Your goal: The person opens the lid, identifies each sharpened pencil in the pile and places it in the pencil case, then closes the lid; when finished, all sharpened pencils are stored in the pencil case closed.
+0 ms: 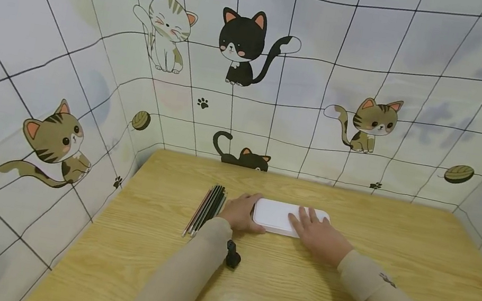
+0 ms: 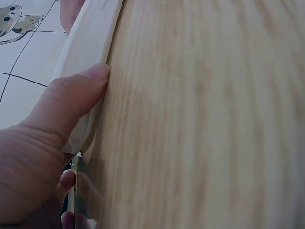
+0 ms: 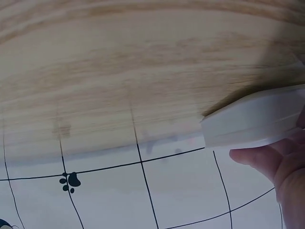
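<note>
A: Quick one: what's the L hand up to?

B: Curled round the L end of a white, oblong, round-cornered case (plastic, prob.), thumb along its near side.

A: And the R hand?

B: Fingers spread & fairly straight over the top, toward the R end. No grip on it that I can see; pressing or just resting, can't tell.

A: How to do this bit well?

B: Looks like steadying the case, IMO. Keep L snug but not squeezing, R pressure even, so it doesn't skid or tip. Don't shove it L, either: L hand's all that's btwn it and the bundle of slim, mostly dark pencils.

A: Which way does the case point?

B: Long axis runs side to side, approx parallel to the back edge of the yellowish wood-grain table; ends face L & R, broad flat top up. It sits toward the back, near the middle. Pencils run front to back, so roughly crosswise to it.

A: Beyond that?

B: White, black-gridded, cat-print wall covering behind the table.
</note>
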### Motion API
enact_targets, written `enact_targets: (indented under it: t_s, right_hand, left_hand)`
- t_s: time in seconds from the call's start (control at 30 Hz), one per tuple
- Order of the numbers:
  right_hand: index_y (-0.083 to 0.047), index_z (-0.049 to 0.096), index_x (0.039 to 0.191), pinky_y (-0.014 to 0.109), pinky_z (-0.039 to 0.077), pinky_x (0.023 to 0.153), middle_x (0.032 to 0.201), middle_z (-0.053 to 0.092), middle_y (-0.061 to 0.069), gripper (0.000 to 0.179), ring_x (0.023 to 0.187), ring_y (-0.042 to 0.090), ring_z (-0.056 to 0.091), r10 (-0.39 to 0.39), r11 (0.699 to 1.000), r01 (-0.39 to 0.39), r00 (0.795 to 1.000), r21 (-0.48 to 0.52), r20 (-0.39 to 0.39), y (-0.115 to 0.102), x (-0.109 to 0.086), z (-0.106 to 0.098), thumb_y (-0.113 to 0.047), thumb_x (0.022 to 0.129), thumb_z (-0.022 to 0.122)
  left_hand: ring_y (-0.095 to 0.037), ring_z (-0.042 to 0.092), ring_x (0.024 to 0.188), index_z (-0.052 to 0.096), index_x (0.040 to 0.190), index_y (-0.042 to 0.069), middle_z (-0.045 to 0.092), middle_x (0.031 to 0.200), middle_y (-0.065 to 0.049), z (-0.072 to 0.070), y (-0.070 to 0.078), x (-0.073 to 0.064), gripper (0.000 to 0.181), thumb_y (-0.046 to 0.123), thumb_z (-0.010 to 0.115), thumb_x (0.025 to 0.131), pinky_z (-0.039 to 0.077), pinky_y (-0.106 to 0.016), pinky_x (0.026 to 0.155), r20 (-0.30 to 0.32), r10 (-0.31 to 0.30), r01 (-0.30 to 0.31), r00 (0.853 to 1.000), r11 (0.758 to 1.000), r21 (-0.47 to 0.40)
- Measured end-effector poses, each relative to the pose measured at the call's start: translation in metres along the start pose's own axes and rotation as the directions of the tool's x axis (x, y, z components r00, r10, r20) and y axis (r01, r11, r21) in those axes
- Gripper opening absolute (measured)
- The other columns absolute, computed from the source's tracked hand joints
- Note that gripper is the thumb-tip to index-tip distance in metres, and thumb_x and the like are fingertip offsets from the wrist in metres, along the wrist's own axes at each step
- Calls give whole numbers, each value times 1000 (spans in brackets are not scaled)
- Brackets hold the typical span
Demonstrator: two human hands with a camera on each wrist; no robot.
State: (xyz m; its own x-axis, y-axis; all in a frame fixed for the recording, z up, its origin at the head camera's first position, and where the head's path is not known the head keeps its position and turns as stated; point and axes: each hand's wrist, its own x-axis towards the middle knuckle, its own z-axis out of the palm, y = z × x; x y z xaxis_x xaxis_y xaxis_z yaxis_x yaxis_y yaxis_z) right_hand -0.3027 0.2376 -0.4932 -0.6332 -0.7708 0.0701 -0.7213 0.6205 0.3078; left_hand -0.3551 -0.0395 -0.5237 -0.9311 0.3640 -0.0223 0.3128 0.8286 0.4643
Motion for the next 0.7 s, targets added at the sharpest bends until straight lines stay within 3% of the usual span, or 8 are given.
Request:
enact_targets:
  t_s: [0.23, 0.43, 0.57, 0.7]
  right_hand:
    - [3, 37, 152, 68, 50, 89, 149, 39, 38, 70, 130, 57, 47, 19, 1000, -19, 1000, 24, 19, 0, 0, 3, 11, 89, 67]
    - [3, 39, 151, 67, 51, 88, 148, 41, 37, 68, 129, 56, 49, 16, 1000, -16, 1000, -17, 14, -1, -1, 1, 7, 90, 69]
    - [2, 38, 152, 66, 51, 88, 148, 41, 36, 66, 129, 55, 50, 8, 999, -7, 1000, -46, 14, -2, 0, 2, 6, 92, 67]
    - [0, 37, 153, 66, 50, 90, 150, 40, 35, 66, 130, 54, 48, 18, 1000, -17, 1000, -10, 11, -1, 1, 2, 9, 93, 63]
  left_hand:
    - [-29, 48, 135, 33, 159, 27, 46, 153, -7, 1, 2, 0, 105, 57, 87, 74, 35, -53, 112, 5, -26, 26, 1000, 1000, -3]
    - [-33, 46, 137, 31, 160, 29, 42, 156, -7, 2, 3, 0, 107, 57, 87, 73, 32, -53, 113, 19, -40, 40, 999, 999, -19]
    - [-32, 45, 138, 32, 159, 31, 43, 155, -6, -1, 4, -2, 105, 56, 87, 73, 32, -53, 112, 22, -52, 52, 998, 999, -14]
    - [-27, 45, 137, 33, 158, 32, 46, 153, -5, 1, 2, -1, 105, 58, 87, 73, 34, -51, 110, 1, -45, 45, 999, 999, 2]
